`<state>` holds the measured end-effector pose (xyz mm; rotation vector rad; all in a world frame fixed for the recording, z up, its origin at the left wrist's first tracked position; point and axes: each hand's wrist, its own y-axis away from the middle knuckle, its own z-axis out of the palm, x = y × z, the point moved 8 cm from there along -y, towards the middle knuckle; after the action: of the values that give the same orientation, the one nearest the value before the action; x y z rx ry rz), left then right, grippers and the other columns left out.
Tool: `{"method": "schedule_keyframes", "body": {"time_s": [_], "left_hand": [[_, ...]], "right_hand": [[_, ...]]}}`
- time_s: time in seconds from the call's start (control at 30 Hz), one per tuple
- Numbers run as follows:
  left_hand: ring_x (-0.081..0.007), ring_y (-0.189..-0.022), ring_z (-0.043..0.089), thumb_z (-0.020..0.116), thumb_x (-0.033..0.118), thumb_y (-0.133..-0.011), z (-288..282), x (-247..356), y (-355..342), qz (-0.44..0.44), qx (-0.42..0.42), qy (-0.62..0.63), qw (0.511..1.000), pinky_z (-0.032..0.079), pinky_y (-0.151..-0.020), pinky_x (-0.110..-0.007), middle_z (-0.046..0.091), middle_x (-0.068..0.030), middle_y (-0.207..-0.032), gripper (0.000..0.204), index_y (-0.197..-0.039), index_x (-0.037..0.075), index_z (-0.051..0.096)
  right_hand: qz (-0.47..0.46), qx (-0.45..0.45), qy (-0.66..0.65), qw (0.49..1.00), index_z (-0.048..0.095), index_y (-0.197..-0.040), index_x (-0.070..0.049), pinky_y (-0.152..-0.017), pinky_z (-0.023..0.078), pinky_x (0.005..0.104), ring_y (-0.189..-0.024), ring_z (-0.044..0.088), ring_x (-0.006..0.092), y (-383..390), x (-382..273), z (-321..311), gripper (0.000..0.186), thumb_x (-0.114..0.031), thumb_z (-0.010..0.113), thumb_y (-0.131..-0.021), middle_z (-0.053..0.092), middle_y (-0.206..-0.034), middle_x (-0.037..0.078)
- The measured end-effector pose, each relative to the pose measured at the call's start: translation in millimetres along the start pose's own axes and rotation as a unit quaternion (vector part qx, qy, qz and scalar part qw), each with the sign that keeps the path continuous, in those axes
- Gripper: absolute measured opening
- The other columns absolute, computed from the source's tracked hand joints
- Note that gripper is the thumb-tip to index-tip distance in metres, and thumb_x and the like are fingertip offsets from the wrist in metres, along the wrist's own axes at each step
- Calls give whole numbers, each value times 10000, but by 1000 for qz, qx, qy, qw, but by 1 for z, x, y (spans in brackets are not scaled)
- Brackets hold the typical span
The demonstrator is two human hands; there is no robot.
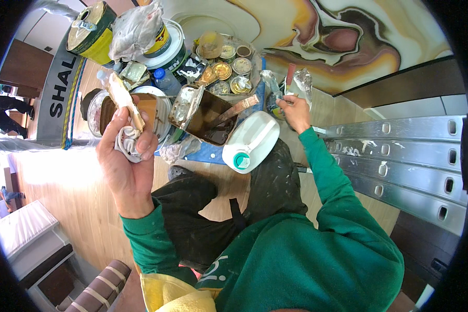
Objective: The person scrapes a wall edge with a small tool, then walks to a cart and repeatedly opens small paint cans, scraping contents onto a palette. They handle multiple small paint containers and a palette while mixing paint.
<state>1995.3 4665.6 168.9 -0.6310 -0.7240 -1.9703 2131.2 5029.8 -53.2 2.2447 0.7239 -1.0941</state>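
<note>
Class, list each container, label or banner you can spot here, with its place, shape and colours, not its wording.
Jug: white, green cap, lying by the knee.
Paint can: yellow label, top left.
Bucket: white, round, top middle.
Banner: grey strip, dark letters, left.
Small tins: round, golden lids, in a tray.

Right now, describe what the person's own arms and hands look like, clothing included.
Both arms are covered by long green sleeves with ribbed cuffs ending at the wrists; the fabric looks like a thick sweatshirt. The left hand and right hand are bare, with no gloves. No watch, ring or bracelet shows. A pale printed mark sits on the green chest, and the trousers below are dark and paint-smudged.
</note>
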Motion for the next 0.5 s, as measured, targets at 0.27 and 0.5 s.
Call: {"method": "schedule_keyframes", "body": {"time_s": [0.27, 0.5], "left_hand": [[-130, -482, 456, 550, 151, -923, 0, -2, 0, -4, 22, 4, 1000, 345, -413, -238, 606, -118, -810, 292, -1140, -43, 548], [-132, -470, 444, 546, 156, -935, -4, 5, 3, 4, 31, 5, 999, 347, -413, -239, 613, -139, -816, 296, -1150, -46, 545]], "right_hand": [[-258, 69, 190, 945, 683, -941, 39, -756, 516, 473, -807, 645, 425, -50, -79, 42, 377, -312, 635, -811, 663, -866, 265], [-285, 67, 332, 897, 686, -865, 21, -785, 506, 504, -901, 623, 412, -96, -108, 92, 341, -309, 601, -844, 664, -916, 234]]}}
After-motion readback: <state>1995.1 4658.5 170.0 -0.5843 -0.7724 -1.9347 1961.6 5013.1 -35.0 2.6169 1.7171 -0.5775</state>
